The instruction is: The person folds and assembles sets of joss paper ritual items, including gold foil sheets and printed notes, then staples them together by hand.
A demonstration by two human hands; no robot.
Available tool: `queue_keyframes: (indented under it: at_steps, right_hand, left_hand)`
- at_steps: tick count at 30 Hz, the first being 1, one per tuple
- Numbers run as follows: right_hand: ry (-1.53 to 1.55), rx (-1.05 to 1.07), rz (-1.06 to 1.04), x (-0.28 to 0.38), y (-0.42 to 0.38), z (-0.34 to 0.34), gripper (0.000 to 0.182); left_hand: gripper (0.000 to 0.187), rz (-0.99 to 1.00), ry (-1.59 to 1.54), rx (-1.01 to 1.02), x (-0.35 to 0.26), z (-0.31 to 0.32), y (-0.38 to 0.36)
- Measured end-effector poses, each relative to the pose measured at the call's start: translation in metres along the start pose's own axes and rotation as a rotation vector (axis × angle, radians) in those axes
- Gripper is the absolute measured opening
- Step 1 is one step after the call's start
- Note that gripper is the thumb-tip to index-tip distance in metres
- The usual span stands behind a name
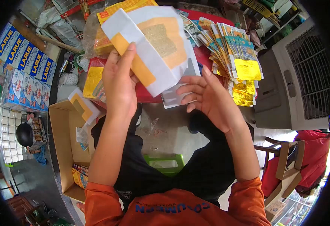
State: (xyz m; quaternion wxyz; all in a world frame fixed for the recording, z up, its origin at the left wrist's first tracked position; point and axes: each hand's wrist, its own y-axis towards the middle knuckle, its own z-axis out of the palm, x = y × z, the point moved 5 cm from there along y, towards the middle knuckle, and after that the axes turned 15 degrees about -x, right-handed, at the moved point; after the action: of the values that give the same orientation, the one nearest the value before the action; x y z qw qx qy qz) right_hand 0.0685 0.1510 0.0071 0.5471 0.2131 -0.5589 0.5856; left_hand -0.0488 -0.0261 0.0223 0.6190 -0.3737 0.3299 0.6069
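Note:
My left hand holds a folded white paper with orange and gold printed patches, thumb on top along its left part. The paper is tilted above the red table. To its right, my right hand is raised with the palm turned up and the fingers apart, close to the paper's lower right corner. Beneath that hand lies a grey and white sheet. A fanned stack of printed papers with gold foil pieces rests at the table's right. Yellow packs in clear plastic lie behind my left hand.
An open cardboard box with papers inside stands at the left. Beer cartons are stacked beyond it. A grey air cooler stands at the right, near a chair. A green stool shows between my legs.

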Motion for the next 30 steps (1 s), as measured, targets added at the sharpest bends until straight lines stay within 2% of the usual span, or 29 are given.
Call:
queue_keyframes:
  at_steps: [2, 4, 6, 8, 9, 12, 16, 18, 19, 20, 22, 23, 24, 26, 28, 30]
  right_hand:
    - [0.028, 0.016, 0.013, -0.002, -0.003, 0.010, 0.077]
    - [0.038, 0.046, 0.132, -0.007, -0.004, 0.019, 0.078]
    - [0.082, 0.062, 0.146, -0.011, -0.002, 0.021, 0.073]
    - [0.153, -0.111, -0.156, 0.003, 0.001, 0.017, 0.065]
    - [0.153, -0.115, -0.157, 0.004, 0.003, 0.015, 0.065]
    - [0.185, -0.289, -0.503, 0.026, 0.006, -0.003, 0.036]
    - [0.196, -0.244, -0.525, 0.044, 0.001, -0.014, 0.042]
    - [0.166, -0.197, -0.512, 0.047, 0.000, -0.029, 0.046]
    - [0.128, -0.193, -0.432, 0.045, 0.001, -0.034, 0.047]
    - [0.090, -0.190, -0.350, 0.043, 0.002, -0.039, 0.047]
    - [0.056, -0.139, -0.316, 0.043, 0.001, -0.048, 0.049]
    - [0.030, -0.136, -0.314, 0.043, 0.000, -0.051, 0.049]
    - [0.005, -0.134, -0.311, 0.042, 0.000, -0.052, 0.048]
    - [-0.021, -0.168, -0.308, 0.045, -0.004, -0.050, 0.046]
    - [0.024, -0.271, -0.208, 0.043, 0.000, -0.055, 0.042]
    - [-0.010, -0.279, -0.254, 0.041, 0.009, -0.057, 0.040]
  left_hand:
    - [0.035, 0.014, -0.031, -0.031, -0.001, 0.006, -0.005]
    - [0.038, -0.009, -0.027, 0.021, 0.004, 0.006, -0.004]
    - [0.039, 0.009, -0.070, 0.032, 0.004, 0.013, -0.009]
    - [0.039, 0.024, -0.078, 0.074, 0.004, 0.019, -0.014]
    - [0.039, 0.037, -0.085, 0.116, 0.005, 0.023, -0.018]
    - [0.040, 0.040, -0.069, 0.163, 0.008, 0.031, -0.025]
    - [0.041, 0.017, 0.031, 0.278, 0.006, 0.024, -0.020]
    - [0.047, -0.182, -0.065, 0.258, 0.009, 0.013, -0.014]
    - [0.054, -0.240, -0.096, 0.306, 0.007, 0.011, -0.012]
    - [0.054, -0.241, -0.094, 0.305, 0.004, 0.011, -0.009]
    - [0.059, -0.401, -0.120, 0.212, 0.008, 0.006, -0.004]
    - [0.050, -0.376, -0.040, 0.235, 0.012, 0.000, -0.001]
    - [0.050, -0.376, -0.040, 0.233, 0.014, -0.001, -0.002]
    - [0.041, -0.168, 0.307, 0.306, 0.016, 0.000, -0.005]
    - [0.038, -0.198, 0.296, 0.321, 0.018, 0.002, -0.008]
    - [0.035, -0.223, 0.284, 0.341, 0.020, 0.004, -0.009]
